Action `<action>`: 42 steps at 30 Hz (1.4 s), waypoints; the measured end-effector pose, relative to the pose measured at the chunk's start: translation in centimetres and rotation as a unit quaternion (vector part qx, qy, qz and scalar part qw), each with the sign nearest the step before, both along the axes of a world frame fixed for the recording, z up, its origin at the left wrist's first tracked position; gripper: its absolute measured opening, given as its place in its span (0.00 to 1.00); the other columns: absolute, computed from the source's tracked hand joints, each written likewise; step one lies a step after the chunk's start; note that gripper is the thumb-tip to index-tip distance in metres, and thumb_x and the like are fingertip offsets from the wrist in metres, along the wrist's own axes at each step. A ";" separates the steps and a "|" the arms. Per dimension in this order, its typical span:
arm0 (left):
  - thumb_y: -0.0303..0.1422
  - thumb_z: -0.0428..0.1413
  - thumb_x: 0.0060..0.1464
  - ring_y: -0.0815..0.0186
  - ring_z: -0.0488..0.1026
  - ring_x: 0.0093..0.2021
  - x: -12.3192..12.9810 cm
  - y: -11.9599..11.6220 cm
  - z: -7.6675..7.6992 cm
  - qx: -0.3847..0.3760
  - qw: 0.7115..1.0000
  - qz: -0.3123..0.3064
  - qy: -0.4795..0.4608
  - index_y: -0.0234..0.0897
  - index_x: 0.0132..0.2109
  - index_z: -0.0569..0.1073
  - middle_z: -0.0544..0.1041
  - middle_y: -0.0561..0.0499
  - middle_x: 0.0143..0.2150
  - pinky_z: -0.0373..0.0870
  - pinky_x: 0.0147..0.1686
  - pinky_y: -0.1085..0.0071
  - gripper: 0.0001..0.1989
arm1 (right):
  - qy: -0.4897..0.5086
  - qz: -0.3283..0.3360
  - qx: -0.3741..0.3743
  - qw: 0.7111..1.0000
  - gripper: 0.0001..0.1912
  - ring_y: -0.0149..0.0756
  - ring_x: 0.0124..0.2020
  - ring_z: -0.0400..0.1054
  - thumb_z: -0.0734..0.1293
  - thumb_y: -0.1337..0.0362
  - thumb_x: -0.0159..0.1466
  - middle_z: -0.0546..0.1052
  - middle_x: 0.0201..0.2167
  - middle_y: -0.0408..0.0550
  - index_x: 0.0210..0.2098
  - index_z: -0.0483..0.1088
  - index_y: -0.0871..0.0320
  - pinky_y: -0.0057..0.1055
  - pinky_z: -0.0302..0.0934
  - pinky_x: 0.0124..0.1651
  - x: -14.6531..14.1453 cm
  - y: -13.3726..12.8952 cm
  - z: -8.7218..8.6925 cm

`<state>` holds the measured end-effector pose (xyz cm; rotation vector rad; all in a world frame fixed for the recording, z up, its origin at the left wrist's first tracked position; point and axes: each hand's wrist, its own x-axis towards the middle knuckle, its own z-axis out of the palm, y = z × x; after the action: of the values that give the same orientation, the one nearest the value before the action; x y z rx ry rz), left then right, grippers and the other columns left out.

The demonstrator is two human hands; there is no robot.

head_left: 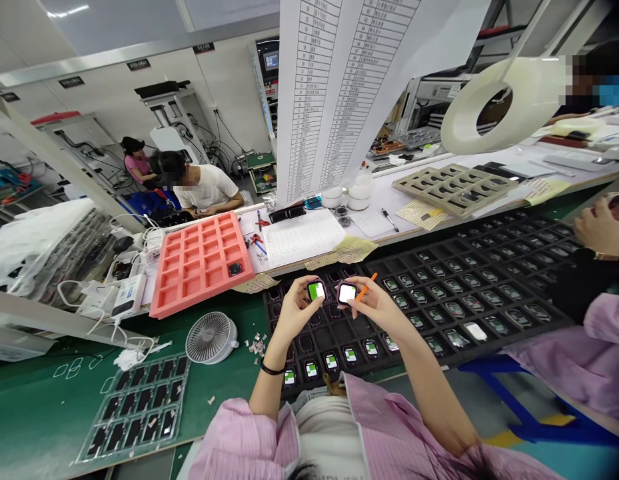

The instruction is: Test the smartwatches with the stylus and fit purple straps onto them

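My left hand grips a square black smartwatch-like device with a green-lit screen by its edges. My right hand holds a similar device with a white-lit screen close beside it, and an orange stick lies between its fingers. Both hands hover over a black compartment tray, which holds rows of similar devices. Several devices in its near row show green screens, and one compartment holds a white item.
A pink foam tray stands beyond my left hand, with a small fan in front of it. A clear tray of black pieces lies on the green mat. A co-worker's hand rests at right. Papers and a beige tray lie farther back.
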<state>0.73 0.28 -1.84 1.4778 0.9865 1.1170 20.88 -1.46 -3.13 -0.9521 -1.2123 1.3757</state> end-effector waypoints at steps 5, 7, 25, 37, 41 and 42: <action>0.37 0.61 0.50 0.68 0.71 0.37 0.1 0.0 0.1 -0.011 1.000 0.007 -0.001 0.39 0.51 0.68 0.72 0.46 0.47 0.68 0.31 0.76 0.22 | 0.018 -0.001 -0.014 1.000 0.23 0.38 0.31 0.75 0.74 0.58 0.53 0.75 0.42 0.50 0.45 0.66 0.54 0.30 0.67 0.23 -0.3 0.0 0.3; 0.39 0.61 0.50 0.69 0.70 0.34 0.2 0.1 0.2 -0.022 1.000 0.015 -0.006 0.37 0.50 0.69 0.73 0.47 0.43 0.69 0.29 0.75 0.21 | 0.032 -0.007 -0.032 0.999 0.21 0.39 0.29 0.75 0.74 0.57 0.53 0.76 0.36 0.48 0.44 0.67 0.55 0.29 0.65 0.20 -0.6 0.0 0.4; 0.50 0.58 0.49 0.75 0.63 0.22 0.9 0.0 0.5 -0.109 0.994 0.023 -0.021 0.34 0.35 0.70 0.68 0.54 0.26 0.60 0.16 0.80 0.21 | 0.028 -0.030 -0.077 0.996 0.19 0.29 0.16 0.69 0.72 0.54 0.54 0.74 0.28 0.43 0.39 0.68 0.57 0.22 0.52 0.13 -1.5 0.5 0.3; 0.37 0.57 0.55 0.65 0.71 0.43 0.1 -0.1 0.0 -0.028 0.999 -0.029 0.013 0.39 0.55 0.65 0.69 0.45 0.53 0.72 0.40 0.71 0.22 | 0.016 -0.002 -0.043 0.999 0.26 0.36 0.26 0.73 0.74 0.56 0.52 0.72 0.33 0.45 0.47 0.65 0.55 0.25 0.60 0.18 -0.9 0.6 -0.2; 0.37 0.57 0.55 0.66 0.71 0.43 0.2 -0.2 0.0 -0.028 0.999 -0.026 0.021 0.40 0.55 0.66 0.69 0.45 0.53 0.72 0.40 0.71 0.21 | 0.013 -0.050 -0.062 0.997 0.21 0.30 0.19 0.69 0.71 0.51 0.54 0.72 0.29 0.43 0.41 0.67 0.56 0.24 0.54 0.15 -1.2 0.7 0.3; 0.37 0.57 0.55 0.66 0.71 0.42 0.2 -0.2 0.0 -0.029 0.999 -0.026 0.019 0.39 0.55 0.66 0.69 0.45 0.53 0.73 0.39 0.71 0.21 | 0.012 -0.066 -0.066 0.996 0.20 0.28 0.17 0.67 0.71 0.51 0.54 0.71 0.27 0.41 0.39 0.68 0.56 0.23 0.52 0.14 -1.3 0.7 0.4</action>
<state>0.95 0.04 -1.84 1.4744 0.9944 1.0182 19.57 -0.79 -2.71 -1.0872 -1.0311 1.3702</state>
